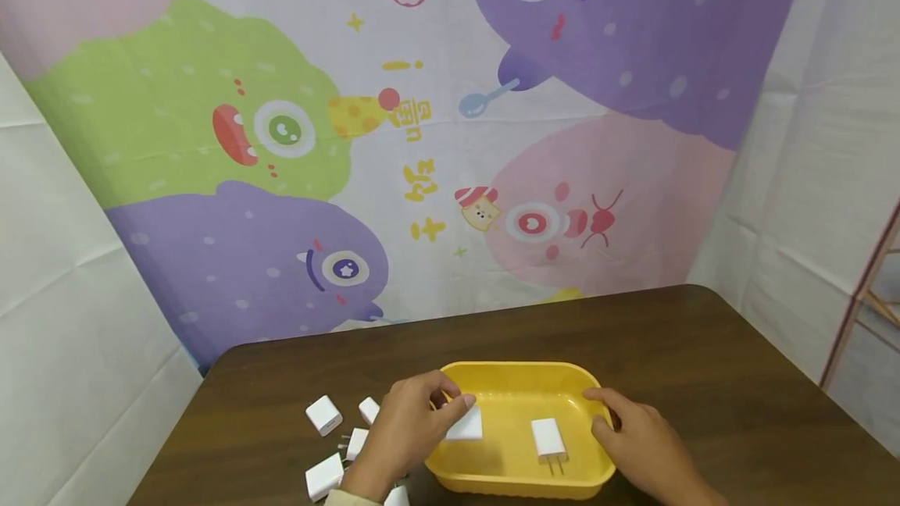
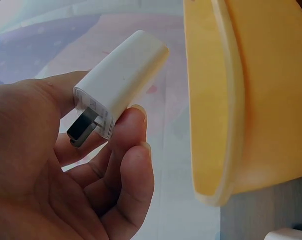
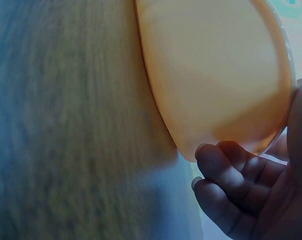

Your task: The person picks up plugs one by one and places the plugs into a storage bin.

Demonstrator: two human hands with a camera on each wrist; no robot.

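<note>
Looking in from the head view, we have both hands working at a yellow tray [image 1: 506, 488] on a dark brown table [image 1: 675, 350]. The left hand [image 1: 415, 420] bends over the tray's left end, a white block [image 1: 464, 424] showing just beside its thumb; from this angle alone I can't tell whether it's held or lying in the tray. One plug [image 1: 548, 439] lies right of the tray's middle, metal prongs pointing at the near rim, and more white plugs [image 1: 324, 415] sit scattered on the table to the left. Over on the right, the right hand [image 1: 643, 440] has thumb and forefinger at the right rim. Behind it all hangs a cloth [image 1: 436, 272] full of cartoon monsters. Across to the left wrist, and that's clear: the left hand pinches a white charger [image 2: 122, 75] between thumb and fingertips, remaining fingers loosely curled, prongs turned toward the palm, the charger held just beside the tray's rim and apart from it. Now the right wrist: the right hand's fingers bend in against the outside of the tray at its end, gripping it, with wood-grain tabletop alongside.
</note>
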